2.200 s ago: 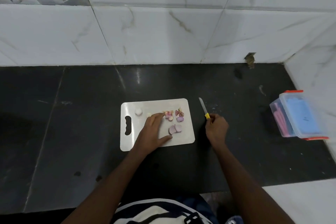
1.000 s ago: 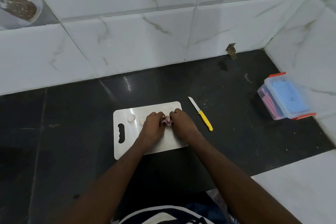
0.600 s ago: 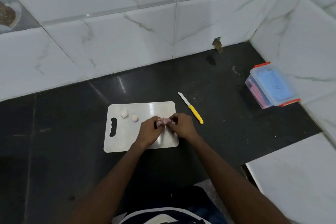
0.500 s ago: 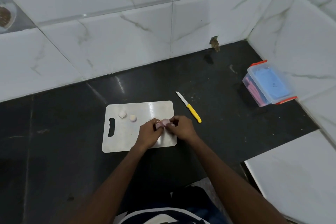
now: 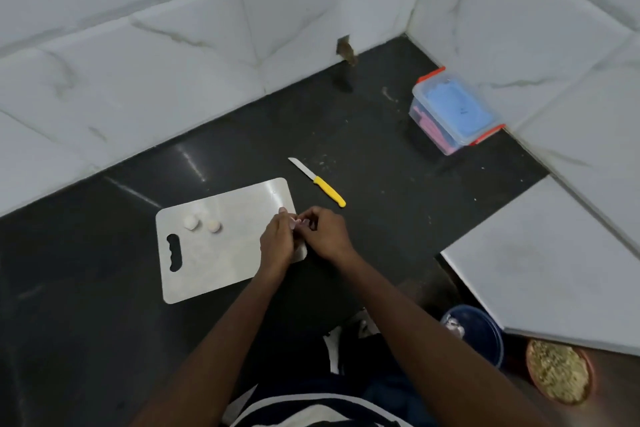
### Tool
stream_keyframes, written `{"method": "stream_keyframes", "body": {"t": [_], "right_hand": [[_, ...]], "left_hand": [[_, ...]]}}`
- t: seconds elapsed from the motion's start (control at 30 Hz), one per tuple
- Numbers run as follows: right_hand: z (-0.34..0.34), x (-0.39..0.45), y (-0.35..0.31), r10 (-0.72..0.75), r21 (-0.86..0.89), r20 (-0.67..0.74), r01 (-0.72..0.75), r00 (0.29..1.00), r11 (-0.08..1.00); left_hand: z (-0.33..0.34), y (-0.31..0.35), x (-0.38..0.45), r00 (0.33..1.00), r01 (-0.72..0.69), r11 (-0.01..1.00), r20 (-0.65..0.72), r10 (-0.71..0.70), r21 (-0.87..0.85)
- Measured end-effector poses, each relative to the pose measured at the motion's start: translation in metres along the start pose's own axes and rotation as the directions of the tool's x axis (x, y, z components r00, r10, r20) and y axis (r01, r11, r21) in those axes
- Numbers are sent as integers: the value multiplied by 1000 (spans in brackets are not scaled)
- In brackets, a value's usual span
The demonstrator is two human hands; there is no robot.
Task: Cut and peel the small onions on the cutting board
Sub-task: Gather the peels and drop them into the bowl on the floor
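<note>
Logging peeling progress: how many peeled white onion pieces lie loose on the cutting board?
2: one near the handle slot, another just right of it. More pieces may be hidden within the hands.

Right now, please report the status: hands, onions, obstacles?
Left hand and right hand pinch one onion piece. Two peeled onions on cutting board. Knife lies aside.
</note>
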State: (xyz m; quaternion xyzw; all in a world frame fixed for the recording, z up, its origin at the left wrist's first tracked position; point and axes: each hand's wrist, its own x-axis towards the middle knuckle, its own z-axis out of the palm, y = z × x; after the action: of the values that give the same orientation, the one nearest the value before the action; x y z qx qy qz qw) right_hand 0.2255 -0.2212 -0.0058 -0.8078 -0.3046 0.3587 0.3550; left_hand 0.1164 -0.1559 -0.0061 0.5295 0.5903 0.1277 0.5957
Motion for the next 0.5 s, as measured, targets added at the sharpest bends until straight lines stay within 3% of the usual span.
{"method": "stream_keyframes", "body": {"t": [0.27, 0.5], "right_hand": [[-29, -25, 24, 58, 120, -114, -44, 992, 992], [-87, -61, 80, 198, 335, -262, -103, 945, 937]], "left_hand": [[47, 8, -13, 1000, -8, 997, -2, 8, 74], [141, 15, -46, 989, 24, 1000, 147, -26, 15]]}}
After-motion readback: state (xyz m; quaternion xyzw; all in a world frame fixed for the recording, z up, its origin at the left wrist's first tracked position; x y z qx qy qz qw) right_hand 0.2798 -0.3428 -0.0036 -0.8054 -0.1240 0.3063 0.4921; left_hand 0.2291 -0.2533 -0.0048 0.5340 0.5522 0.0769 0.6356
